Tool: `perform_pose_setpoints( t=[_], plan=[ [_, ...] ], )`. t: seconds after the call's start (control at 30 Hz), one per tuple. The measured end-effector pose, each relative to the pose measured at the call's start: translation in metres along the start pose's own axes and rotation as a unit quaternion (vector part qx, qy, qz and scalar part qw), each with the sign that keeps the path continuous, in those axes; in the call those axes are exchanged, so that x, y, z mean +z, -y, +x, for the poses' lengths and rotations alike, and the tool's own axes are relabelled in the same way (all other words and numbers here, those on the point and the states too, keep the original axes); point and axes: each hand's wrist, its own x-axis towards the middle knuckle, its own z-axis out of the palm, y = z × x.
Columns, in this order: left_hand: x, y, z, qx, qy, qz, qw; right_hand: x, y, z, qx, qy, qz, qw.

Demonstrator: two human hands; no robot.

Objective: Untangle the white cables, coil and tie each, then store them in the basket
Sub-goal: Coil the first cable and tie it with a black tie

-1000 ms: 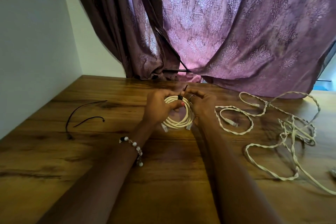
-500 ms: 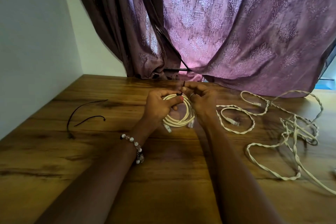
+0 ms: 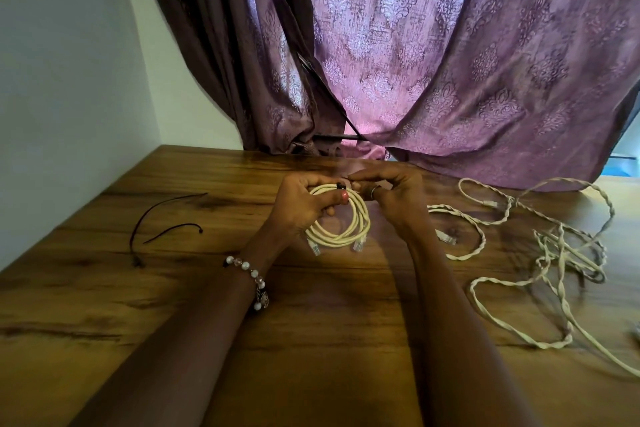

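Note:
A coiled white cable (image 3: 341,230) is held just above the wooden table (image 3: 104,288), its two clear plugs hanging at the bottom. My left hand (image 3: 304,203) grips the coil's left side, thumb across the strands. My right hand (image 3: 388,194) pinches a small black tie (image 3: 341,186) at the top of the coil. To the right lies a tangle of twisted white cables (image 3: 554,250), spread loosely over the table. No basket is in view.
Two thin black ties (image 3: 162,229) lie on the table at the left. A purple patterned curtain (image 3: 450,62) hangs down to the table's far edge. A white wall (image 3: 69,80) borders the table on the left.
The black tie's free end, sticking up a second ago, is now drawn down tight against the coil. Both hands shifted slightly; the coil stays between them.

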Motion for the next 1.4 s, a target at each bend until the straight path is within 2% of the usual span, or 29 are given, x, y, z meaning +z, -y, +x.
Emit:
perform_pose_setpoints(
  t=[0.2, 0.47, 0.7, 0.87, 1.17, 1.4],
  plan=[
    [-0.003, 0.0, -0.001, 0.007, 0.011, -0.009, 1.0, -0.006, -0.006, 0.002, -0.039, 0.027, -0.099, 0.994],
    [-0.005, 0.007, 0.003, 0.017, 0.027, 0.017, 0.999, -0.009, -0.01, 0.004, -0.098, 0.026, -0.194, 0.976],
    [-0.007, 0.011, 0.005, 0.046, 0.043, 0.067, 0.996, -0.009, -0.008, 0.001, -0.055, 0.03, -0.181, 0.981],
    [-0.008, 0.011, 0.004, 0.066, 0.045, 0.086, 0.993, -0.008, -0.002, 0.001, -0.097, 0.039, -0.23, 0.968],
    [-0.008, 0.014, 0.006, 0.066, 0.042, 0.082, 0.994, -0.01, -0.003, 0.002, -0.1, 0.042, -0.233, 0.967],
    [-0.01, 0.012, 0.005, 0.064, 0.044, 0.086, 0.993, -0.006, 0.0, 0.004, -0.127, 0.065, -0.281, 0.949]
  ],
)
